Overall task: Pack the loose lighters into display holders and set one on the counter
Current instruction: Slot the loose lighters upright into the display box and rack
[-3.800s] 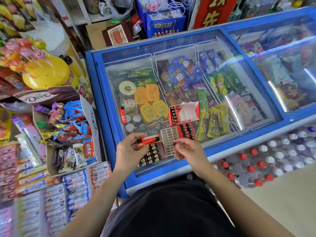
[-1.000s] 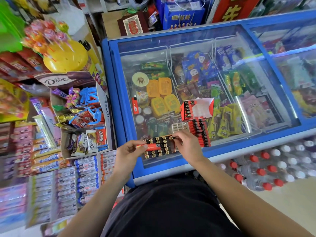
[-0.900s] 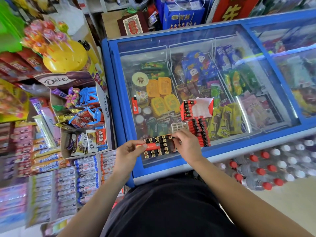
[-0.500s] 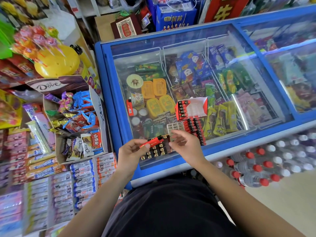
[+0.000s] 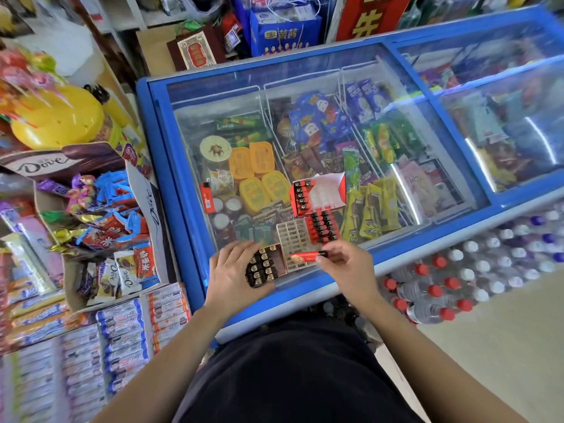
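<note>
On the glass lid of the blue freezer (image 5: 171,166) lies a small red box of lighters (image 5: 265,266), and my left hand (image 5: 235,276) grips its left side. My right hand (image 5: 348,264) pinches one red lighter (image 5: 306,257), held level over a beige holder grid (image 5: 293,242) whose near slots show bare. Just behind the grid stand rows of red lighters with black tops (image 5: 323,227). A red and white carton (image 5: 319,193) with a few lighters at its left end sits further back. One single red lighter (image 5: 207,197) lies alone at the lid's left.
An open Dove chocolate box (image 5: 91,221) and stacked candy packs (image 5: 122,331) crowd the shelf on my left. Shrink-wrapped bottles with red and white caps (image 5: 457,276) stand on the floor to the right, below the freezer's front edge. Goods fill the shelves behind the freezer.
The red lighter has passed from my left hand to my right hand, which now holds it over the beige grid. My left hand has settled on the small lighter box.
</note>
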A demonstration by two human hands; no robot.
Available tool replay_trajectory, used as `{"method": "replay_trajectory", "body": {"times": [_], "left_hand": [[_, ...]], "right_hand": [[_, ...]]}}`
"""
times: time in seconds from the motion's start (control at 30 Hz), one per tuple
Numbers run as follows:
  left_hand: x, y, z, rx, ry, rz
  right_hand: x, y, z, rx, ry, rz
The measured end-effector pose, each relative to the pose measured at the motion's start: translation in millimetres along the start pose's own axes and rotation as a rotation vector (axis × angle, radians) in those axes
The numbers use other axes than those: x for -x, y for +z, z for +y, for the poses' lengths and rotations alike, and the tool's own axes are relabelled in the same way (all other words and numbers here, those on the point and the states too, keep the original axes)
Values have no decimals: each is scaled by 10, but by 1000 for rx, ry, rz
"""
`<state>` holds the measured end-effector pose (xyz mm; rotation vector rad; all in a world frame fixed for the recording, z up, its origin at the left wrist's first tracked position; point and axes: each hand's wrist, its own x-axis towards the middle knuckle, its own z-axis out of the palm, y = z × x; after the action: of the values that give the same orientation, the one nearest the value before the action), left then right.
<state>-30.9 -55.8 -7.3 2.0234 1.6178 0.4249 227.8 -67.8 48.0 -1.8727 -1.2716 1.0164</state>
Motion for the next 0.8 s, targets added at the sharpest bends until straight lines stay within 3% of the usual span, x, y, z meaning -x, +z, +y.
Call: {"method": "replay_trajectory", "body": {"times": [0.33,0.8], "left_hand": [[-24,190,-147,6,101,74],[-12,198,-148,12,100,68]], "right_hand": [[-175,-224,156,267,-165,-19],[-439,29,421,607,-476,7]]}}
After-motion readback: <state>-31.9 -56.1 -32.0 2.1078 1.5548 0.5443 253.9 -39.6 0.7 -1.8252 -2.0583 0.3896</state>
